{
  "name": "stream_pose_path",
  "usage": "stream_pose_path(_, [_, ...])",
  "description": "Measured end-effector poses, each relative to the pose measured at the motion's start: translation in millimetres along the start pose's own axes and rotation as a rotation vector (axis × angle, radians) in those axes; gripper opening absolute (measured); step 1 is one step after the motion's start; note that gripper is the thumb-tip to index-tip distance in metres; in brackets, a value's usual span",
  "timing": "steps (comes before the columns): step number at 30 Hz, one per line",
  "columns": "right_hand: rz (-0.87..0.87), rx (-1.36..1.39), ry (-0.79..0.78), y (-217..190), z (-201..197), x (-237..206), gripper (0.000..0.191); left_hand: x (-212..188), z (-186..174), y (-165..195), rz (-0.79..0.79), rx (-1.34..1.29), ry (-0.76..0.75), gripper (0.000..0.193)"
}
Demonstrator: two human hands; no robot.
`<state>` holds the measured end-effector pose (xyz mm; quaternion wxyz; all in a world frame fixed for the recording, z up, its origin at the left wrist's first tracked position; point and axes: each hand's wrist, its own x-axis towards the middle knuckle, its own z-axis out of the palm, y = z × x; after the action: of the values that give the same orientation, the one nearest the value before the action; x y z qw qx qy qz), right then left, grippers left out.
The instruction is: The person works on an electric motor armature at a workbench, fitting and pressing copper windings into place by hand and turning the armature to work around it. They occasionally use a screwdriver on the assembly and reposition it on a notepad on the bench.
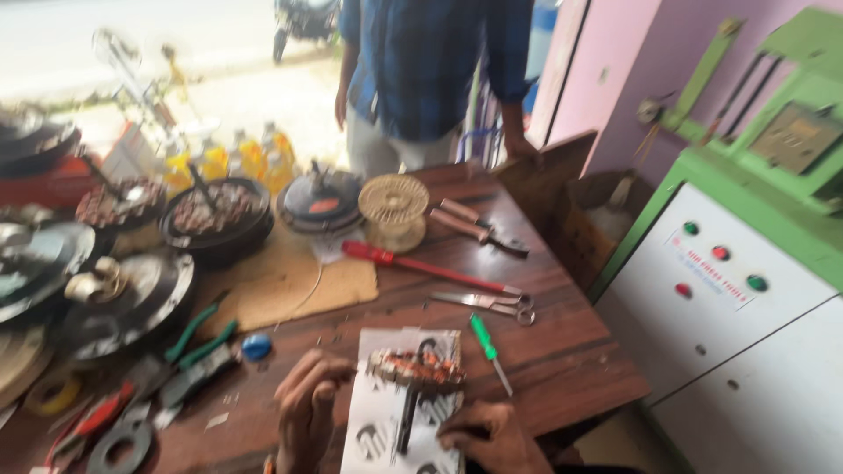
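Copper-wound round motor part on a dark shaft [415, 373] sits low in the middle of the frame, on a white printed paper sheet [386, 421]. Our left hand [307, 408] curls its fingers against the part's left edge. Our right hand [487, 439] presses the paper, fingers bent. We should hold the part steady and turn it slowly. Blur hides the wires, and the frame cuts off our wrists.

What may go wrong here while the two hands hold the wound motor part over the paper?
1. The motor part stands on a thin shaft, steadied only by fingertips of the left hand and right hand; it may tip over.
2. The green screwdriver lies close and might be knocked off the table.
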<state>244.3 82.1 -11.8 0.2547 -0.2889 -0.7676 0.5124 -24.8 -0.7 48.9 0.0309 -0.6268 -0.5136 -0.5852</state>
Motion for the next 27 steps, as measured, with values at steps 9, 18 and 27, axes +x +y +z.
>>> stream_pose_path(9, [0.288,-0.029,0.132,-21.7,13.6,-15.9,0.024,-10.5,-4.7,-2.0,-0.012,0.034,-0.039,0.073])
stream_pose_path(18, [0.025,-0.054,0.159,-30.0,19.1,-17.2,0.033,-7.1,-2.3,0.9,-0.019,0.046,-0.028,0.079])
stream_pose_path(27, [0.009,-0.075,0.259,-20.4,29.7,-18.4,0.029,-9.3,1.9,-0.8,-0.022,0.029,-0.070,0.080])
